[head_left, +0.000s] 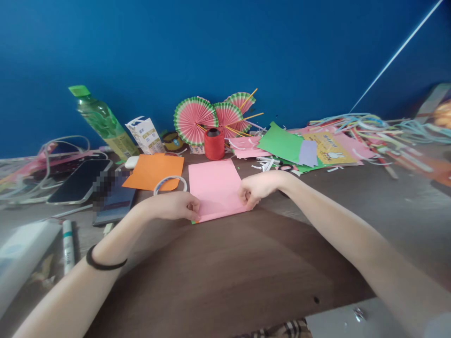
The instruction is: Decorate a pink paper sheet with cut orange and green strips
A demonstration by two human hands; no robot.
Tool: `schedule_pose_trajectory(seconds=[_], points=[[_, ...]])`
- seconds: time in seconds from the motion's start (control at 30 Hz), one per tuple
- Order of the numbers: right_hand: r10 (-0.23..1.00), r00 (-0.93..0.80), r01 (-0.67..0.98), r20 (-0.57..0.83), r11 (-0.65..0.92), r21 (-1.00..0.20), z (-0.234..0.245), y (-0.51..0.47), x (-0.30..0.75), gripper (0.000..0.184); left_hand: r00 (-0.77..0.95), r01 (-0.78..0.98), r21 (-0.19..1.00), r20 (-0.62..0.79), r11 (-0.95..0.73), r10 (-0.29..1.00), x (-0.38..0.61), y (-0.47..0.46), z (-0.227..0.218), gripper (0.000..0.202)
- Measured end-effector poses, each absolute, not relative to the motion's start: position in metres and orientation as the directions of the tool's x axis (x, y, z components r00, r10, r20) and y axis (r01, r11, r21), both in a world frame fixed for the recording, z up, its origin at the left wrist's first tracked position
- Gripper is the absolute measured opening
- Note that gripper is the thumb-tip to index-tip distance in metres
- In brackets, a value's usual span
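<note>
A pink sheet of paper point(214, 185) lies on the wooden table in front of me, its near edge folded up into a narrow strip. My left hand point(178, 205) pinches the near left corner, where a bit of green and orange shows. At the near right corner, my right hand point(259, 187) has its fingers curled closed on the same fold. A white ring-shaped roll point(171, 178) sits just beyond my left hand, partly over an orange paper sheet point(155, 170). Behind the pink sheet stands a red spool of thread point(214, 145).
Watermelon-patterned paper fans point(196, 119) lean by the blue wall. At left are a green bottle point(102, 122), a carton point(145, 135), a phone point(80, 180) and a marker point(68, 246). Green paper point(282, 146), a yellow booklet point(331, 149), paper scraps and coloured strips point(373, 124) lie at right.
</note>
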State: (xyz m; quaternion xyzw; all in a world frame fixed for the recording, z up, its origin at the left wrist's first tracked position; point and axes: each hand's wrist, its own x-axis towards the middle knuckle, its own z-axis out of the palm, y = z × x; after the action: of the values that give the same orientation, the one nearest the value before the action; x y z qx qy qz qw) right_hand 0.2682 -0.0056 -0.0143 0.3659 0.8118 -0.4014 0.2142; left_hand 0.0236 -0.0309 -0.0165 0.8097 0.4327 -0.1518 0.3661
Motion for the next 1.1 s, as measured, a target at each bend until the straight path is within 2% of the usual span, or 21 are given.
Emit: schedule_pose_trajectory(seconds=[0.37,0.63,1.1], points=[[0.380,-0.650,0.759,-0.657,0.367,-0.538,-0.0136,-0.0034,0.2707,0.028,0.555,0.829,0.442,-0.567,-0.344,0.608,0.0281,-0.0337,-0.0148,0.023],[0.400,-0.636,0.771,-0.659,0.352,-0.531,-0.0128,-0.0040,0.2693,0.021,0.555,0.827,0.457,-0.569,-0.329,0.606,0.0268,-0.0341,-0.0159,0.022],[0.390,-0.630,0.776,-0.671,0.350,-0.525,-0.0127,-0.0058,0.2669,0.027,0.553,0.828,0.455,-0.570,-0.328,0.608,0.0290,-0.0355,-0.0132,0.020]])
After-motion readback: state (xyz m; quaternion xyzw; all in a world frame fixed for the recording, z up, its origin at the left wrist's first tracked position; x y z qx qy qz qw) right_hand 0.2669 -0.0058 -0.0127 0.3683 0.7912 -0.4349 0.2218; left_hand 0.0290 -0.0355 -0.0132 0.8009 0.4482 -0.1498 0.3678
